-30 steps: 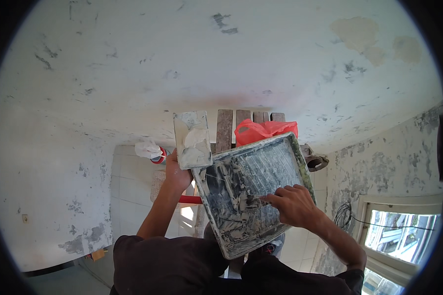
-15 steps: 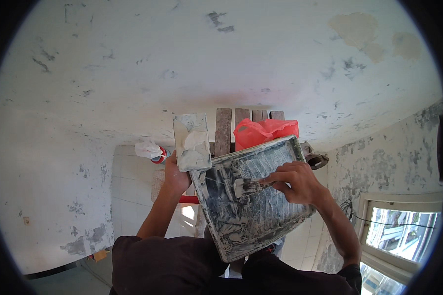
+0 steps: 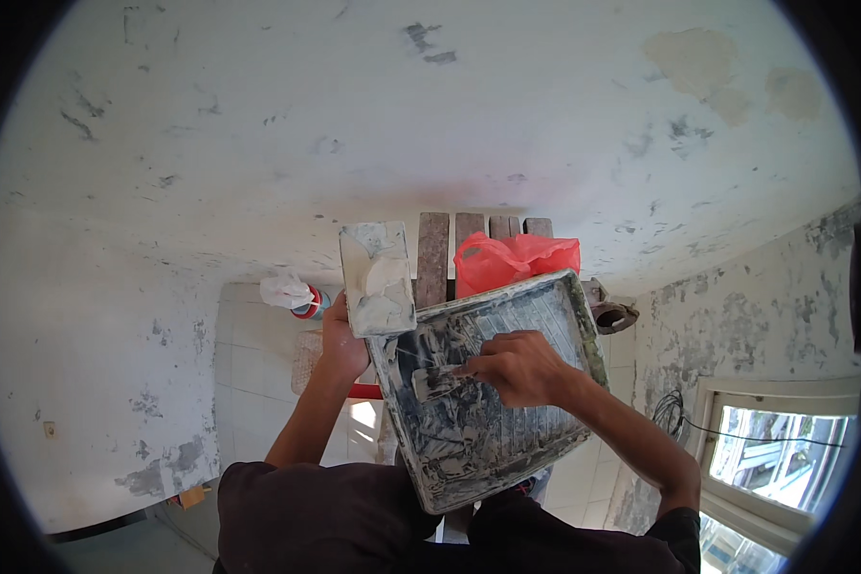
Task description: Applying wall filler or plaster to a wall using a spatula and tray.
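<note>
My left hand (image 3: 344,346) is closed at the lower left edge of a rectangular plastering trowel (image 3: 358,311), its handle and my fingertips hidden beneath. A pale mound of putty (image 3: 386,282) lies on the trowel's flat face. Just under its lower end begins the dark, putty-smeared paint tray (image 3: 536,435), tilted in front of me; what bears the tray's weight is hidden. My right hand (image 3: 521,368) grips a putty knife (image 3: 433,383), with its blade down against the smeared left part of the tray floor.
Beyond the tray, a red plastic bag (image 3: 517,265) sits on a wooden slatted bench (image 3: 432,251). A container topped with a white bag (image 3: 287,291) stands on the tiled floor at left. Patchy walls surround me, with a window (image 3: 780,454) and a loose cable (image 3: 674,411) at right.
My right hand and the putty knife have moved left and slightly down across the tray. The trowel and tray have shifted only slightly.
</note>
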Demonstrator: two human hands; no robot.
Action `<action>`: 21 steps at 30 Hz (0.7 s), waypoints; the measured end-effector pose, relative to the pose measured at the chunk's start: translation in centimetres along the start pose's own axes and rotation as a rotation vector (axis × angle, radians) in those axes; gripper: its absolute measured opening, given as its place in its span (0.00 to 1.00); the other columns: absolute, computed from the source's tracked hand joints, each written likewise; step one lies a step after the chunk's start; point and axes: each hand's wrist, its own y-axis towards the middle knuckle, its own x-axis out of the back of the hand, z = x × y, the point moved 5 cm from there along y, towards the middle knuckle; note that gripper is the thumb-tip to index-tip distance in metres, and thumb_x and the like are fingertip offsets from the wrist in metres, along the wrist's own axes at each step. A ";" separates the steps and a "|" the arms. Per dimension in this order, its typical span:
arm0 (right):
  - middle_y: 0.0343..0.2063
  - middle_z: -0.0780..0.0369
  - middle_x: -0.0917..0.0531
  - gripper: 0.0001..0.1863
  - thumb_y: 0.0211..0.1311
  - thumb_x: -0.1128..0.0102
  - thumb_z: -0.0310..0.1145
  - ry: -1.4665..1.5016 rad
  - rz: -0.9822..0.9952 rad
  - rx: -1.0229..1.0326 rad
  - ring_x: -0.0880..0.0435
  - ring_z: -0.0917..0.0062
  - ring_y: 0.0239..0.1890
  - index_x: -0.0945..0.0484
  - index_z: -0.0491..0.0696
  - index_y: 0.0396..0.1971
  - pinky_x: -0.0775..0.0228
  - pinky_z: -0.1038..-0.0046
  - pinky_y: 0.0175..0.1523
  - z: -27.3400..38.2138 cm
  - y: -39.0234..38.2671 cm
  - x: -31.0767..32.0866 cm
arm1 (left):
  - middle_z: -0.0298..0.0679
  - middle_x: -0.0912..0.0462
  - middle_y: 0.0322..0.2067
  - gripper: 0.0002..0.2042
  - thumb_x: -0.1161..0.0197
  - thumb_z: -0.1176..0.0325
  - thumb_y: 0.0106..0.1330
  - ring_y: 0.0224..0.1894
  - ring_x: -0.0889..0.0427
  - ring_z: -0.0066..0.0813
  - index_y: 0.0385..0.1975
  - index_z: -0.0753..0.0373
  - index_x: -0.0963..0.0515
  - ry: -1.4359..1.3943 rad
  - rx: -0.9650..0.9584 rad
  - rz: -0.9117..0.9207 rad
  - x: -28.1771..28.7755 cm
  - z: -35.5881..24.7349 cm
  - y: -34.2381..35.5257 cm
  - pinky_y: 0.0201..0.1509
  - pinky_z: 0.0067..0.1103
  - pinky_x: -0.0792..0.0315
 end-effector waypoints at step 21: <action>0.23 0.63 0.19 0.16 0.52 0.38 0.26 0.090 -0.056 0.029 0.18 0.67 0.34 0.14 0.59 0.40 0.27 0.62 0.40 -0.6 1.4 1.0 | 0.45 0.21 0.51 0.19 0.52 0.59 0.72 0.52 0.20 0.43 0.57 0.63 0.30 -0.045 0.008 0.018 0.3 -0.3 -0.2 0.59 0.39 0.26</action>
